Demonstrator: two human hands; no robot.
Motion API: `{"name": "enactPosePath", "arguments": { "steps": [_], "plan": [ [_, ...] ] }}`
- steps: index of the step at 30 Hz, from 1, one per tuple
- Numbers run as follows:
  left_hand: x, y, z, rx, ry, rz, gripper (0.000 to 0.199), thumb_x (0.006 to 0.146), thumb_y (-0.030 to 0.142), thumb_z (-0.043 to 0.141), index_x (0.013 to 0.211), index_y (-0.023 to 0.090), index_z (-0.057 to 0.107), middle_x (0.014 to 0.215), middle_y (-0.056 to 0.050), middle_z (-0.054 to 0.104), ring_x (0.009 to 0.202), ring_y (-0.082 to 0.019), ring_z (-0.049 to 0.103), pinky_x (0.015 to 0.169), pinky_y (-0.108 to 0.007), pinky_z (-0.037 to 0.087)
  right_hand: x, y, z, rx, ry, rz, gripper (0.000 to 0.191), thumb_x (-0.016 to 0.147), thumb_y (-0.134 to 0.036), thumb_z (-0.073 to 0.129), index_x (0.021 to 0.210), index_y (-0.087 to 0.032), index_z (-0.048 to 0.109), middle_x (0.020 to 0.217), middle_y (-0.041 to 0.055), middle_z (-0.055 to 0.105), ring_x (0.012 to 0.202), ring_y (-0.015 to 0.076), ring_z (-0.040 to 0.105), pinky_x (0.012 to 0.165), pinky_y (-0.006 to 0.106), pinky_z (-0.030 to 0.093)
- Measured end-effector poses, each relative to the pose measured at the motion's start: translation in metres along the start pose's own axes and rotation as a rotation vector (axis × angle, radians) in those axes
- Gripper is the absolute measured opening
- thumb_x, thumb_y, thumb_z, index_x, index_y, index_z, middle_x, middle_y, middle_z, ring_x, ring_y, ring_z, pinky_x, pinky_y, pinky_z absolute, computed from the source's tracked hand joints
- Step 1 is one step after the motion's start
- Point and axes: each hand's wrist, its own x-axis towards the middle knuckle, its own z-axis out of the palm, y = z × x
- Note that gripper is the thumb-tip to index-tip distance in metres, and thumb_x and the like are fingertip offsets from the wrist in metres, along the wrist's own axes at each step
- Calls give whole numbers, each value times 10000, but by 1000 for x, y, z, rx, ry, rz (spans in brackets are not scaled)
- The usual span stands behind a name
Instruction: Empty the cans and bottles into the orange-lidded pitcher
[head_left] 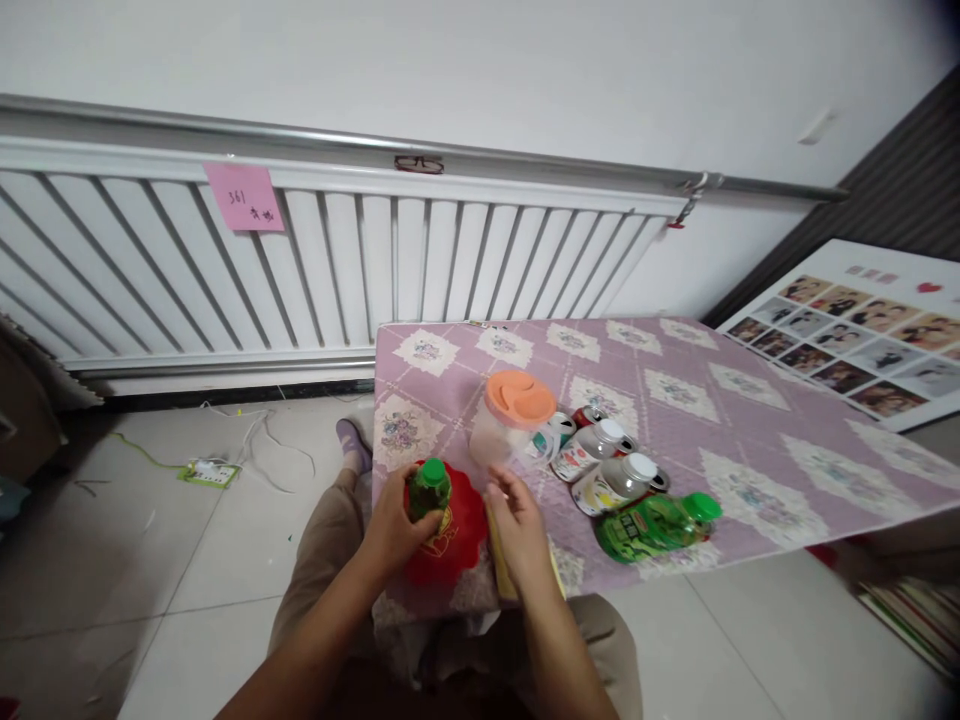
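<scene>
My left hand (397, 520) is wrapped round a small green bottle (431, 490) with a green cap, which stands upright over a red scalloped plate (465, 520). My right hand (519, 525) hovers at the plate's right side with loosely curled fingers apart and nothing visible in them. Under it lies a folded yellow cloth (504, 575), partly hidden by the hand. Just beyond the right fingertips is a clear plastic pitcher (495, 440) with an orange lid (520, 397).
Right of the pitcher stand two white-capped bottles (589, 450), several cans (591, 415) and a larger green bottle (652, 525). A purple patterned tablecloth (675, 440) covers the table. Behind is a white radiator (442, 260); a photo board (855, 330) leans at right. A power strip (208, 472) lies on the floor.
</scene>
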Motion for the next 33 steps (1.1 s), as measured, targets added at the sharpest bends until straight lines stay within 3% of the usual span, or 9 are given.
{"name": "enactPosePath", "arguments": {
  "steps": [4,7,10,14,17,21,25,29,33],
  "plan": [
    [0,1,-1,17,-11,-41,659,700,224,739,1291,192,449,1278,-110,599,1208,-269,586,1065,-456,443,1,47,-59,-205,128,133,622,777,-608,540,1186,-151,645,1289,184,665,1192,320,622,1030,491,472],
    [0,6,-3,34,-23,-82,658,710,226,737,1299,190,445,1288,-111,600,1217,-267,586,1059,-441,447,-5,72,-89,-286,149,238,643,654,-626,601,1051,-129,696,1175,219,708,1144,388,632,1034,540,445],
    [-1,10,-3,47,-20,-79,633,723,216,736,1289,199,452,1281,-103,606,1212,-258,589,1058,-433,447,-9,86,-97,-329,134,317,643,639,-601,619,1091,-150,694,1095,175,740,1085,370,661,999,519,468],
    [-1,10,-2,55,-2,-77,636,714,199,750,1279,201,458,1277,-104,608,1205,-259,594,1055,-430,449,-8,91,-91,-327,108,390,741,582,-500,708,1218,-126,634,1042,160,751,1029,365,685,957,511,486],
    [-1,8,-1,49,-9,-65,643,705,186,754,1279,199,465,1280,-108,610,1211,-261,589,1066,-434,440,-10,84,-87,-256,59,425,731,545,-442,742,1199,-139,626,1057,150,755,1028,359,694,931,495,507],
    [-1,6,0,20,7,-54,655,691,174,758,1278,200,471,1276,-107,613,1213,-261,589,1071,-435,438,-23,66,-85,-88,-68,465,440,645,-517,672,941,-192,670,879,100,778,781,308,742,703,424,579],
    [0,7,0,-6,4,-45,639,689,185,756,1269,201,487,1249,-94,624,1188,-256,600,1059,-427,447,-33,37,-79,168,-21,511,384,637,-502,738,889,-233,628,819,52,770,672,279,728,627,399,582],
    [0,6,0,-26,11,-46,652,680,195,757,1271,190,483,1260,-105,614,1195,-265,588,1067,-449,439,-26,-5,-65,184,117,345,477,665,-511,739,1032,-240,602,940,56,760,766,271,722,647,374,579],
    [0,5,0,-52,11,-33,654,681,188,750,1278,177,483,1284,-121,605,1211,-274,575,1085,-475,423,-9,-47,-36,35,189,90,475,695,-470,717,1079,-225,581,1037,79,716,897,264,689,784,394,564]
  ]
}}
